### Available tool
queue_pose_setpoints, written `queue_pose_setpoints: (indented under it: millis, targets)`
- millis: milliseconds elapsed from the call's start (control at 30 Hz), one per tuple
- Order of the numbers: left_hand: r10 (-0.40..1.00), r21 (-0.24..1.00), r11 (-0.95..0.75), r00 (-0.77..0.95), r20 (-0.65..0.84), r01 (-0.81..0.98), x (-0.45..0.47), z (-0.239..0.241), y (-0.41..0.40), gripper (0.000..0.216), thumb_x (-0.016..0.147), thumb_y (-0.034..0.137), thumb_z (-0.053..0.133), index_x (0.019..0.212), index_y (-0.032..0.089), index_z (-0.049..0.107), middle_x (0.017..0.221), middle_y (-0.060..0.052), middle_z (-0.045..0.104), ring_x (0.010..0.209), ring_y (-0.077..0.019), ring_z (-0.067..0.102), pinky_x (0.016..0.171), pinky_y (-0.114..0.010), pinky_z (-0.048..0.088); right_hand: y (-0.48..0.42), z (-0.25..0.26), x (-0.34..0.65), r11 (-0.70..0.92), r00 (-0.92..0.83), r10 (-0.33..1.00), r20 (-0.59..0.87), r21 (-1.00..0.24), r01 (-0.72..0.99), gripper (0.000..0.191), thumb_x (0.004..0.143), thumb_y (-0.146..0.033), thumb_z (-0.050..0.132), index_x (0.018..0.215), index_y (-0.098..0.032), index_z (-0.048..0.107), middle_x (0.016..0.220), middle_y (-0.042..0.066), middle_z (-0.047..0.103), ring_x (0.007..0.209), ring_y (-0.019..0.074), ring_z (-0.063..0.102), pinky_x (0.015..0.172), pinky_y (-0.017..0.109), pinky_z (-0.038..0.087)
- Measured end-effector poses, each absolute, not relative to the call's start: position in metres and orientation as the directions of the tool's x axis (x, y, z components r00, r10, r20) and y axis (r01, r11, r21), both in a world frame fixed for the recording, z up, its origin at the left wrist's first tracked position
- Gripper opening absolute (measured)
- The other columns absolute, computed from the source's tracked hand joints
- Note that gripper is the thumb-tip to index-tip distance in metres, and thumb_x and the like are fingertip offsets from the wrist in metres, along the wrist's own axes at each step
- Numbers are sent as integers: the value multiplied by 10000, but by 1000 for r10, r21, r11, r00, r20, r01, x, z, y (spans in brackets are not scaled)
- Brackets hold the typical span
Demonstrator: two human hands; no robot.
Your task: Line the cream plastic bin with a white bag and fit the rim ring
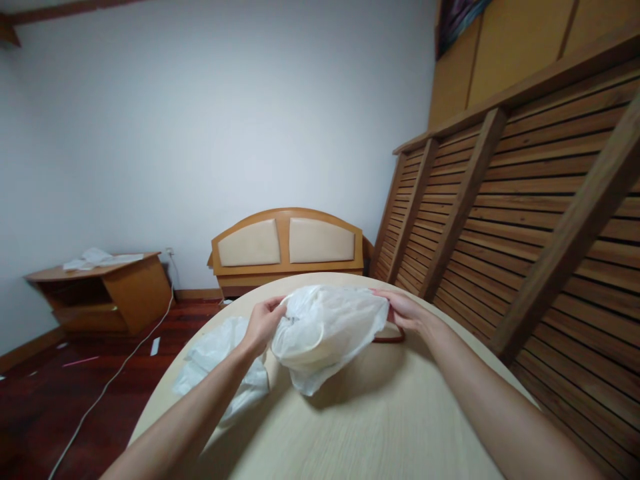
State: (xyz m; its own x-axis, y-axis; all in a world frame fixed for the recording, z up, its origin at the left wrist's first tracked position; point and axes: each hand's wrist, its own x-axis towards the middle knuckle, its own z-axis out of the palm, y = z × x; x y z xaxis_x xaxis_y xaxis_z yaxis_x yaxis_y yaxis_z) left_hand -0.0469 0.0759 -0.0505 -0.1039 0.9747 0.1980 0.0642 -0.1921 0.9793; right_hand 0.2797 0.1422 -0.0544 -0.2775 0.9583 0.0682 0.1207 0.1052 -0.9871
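Observation:
A crumpled white plastic bag (330, 333) is held up over the round table (390, 420), with a pale rounded shape showing faintly through it. My left hand (264, 323) pinches the bag's left end, fingers closed. At the other end, my right hand (400, 310) grips the bag's right edge, its fingertips partly hidden behind the plastic. Below my right hand, the edge of a brown object (393, 339) lies on the table; the bag and hand cover most of it. A second thin white plastic bag (213, 353) lies spread on the table, partly behind my left forearm.
Wooden slatted panels (550, 220) lean along the right side. A padded bed headboard (287, 240) stands beyond the table against the wall. To the left is a low wooden cabinet (140, 293) with white sheets on top. A white cable (113, 383) crosses the dark red floor.

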Motion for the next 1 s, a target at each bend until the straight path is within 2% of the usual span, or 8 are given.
queue_pose_setpoints:
  millis: [167,333,400,467,533,633,800,1000]
  targets:
    - [955,977,-209,-204,213,44,-54,-48,68,535,657,519,783,1003,111,780,856,-78,789,726,-204,693,622,-256,508,123,-65,283,117,-187,981,60,-945,307,274,821,-269,647,1075,-165,649,768,41,718,642,177,661,632,307,569]
    - [952,948,-166,-206,226,272,-59,-34,60,364,686,469,685,782,124,753,709,-44,738,609,-169,634,555,-240,450,89,-55,266,334,26,923,383,-835,437,206,926,-299,537,1091,-193,599,1026,91,700,892,201,654,836,341,536]
    - [952,934,-156,-203,229,323,-57,-31,58,269,673,396,660,717,136,713,643,-24,694,565,-154,597,530,-233,412,62,-48,254,654,-158,703,694,-542,528,165,937,-333,541,999,-200,618,970,88,695,881,223,652,837,372,538]
    - [952,919,-157,-193,239,361,-53,-32,57,192,657,332,631,686,147,677,608,-7,655,546,-142,564,518,-228,377,31,-43,241,859,-420,428,800,-217,463,196,911,-328,607,1070,-216,623,1028,90,705,974,246,652,898,413,527]
    - [953,899,-164,-171,251,405,-46,-35,56,150,653,298,603,670,157,651,600,2,628,549,-138,544,521,-230,358,4,-40,229,908,-531,297,794,-64,413,400,909,-321,649,1280,-205,555,1253,130,660,1139,263,616,971,442,512]
    - [953,868,-181,-135,271,463,-35,-40,50,134,661,282,571,678,166,637,628,2,620,583,-147,541,544,-238,360,-17,-39,221,907,-594,282,754,-8,420,534,924,-297,639,1422,-202,472,1383,150,596,1268,276,553,1038,489,486]
    - [955,824,-189,-94,280,535,-27,-42,33,104,663,271,552,651,181,602,618,-1,594,600,-158,521,551,-247,337,-10,-46,235,914,-640,180,747,113,390,177,949,-198,613,1103,-233,693,957,52,747,952,223,673,849,408,556]
    - [957,776,-259,43,288,575,-32,-32,22,237,735,384,547,599,193,586,581,-2,577,585,-161,502,541,-251,309,-2,-46,263,907,-603,140,785,143,397,194,950,-200,632,1102,-276,727,958,39,779,907,202,707,786,371,555]
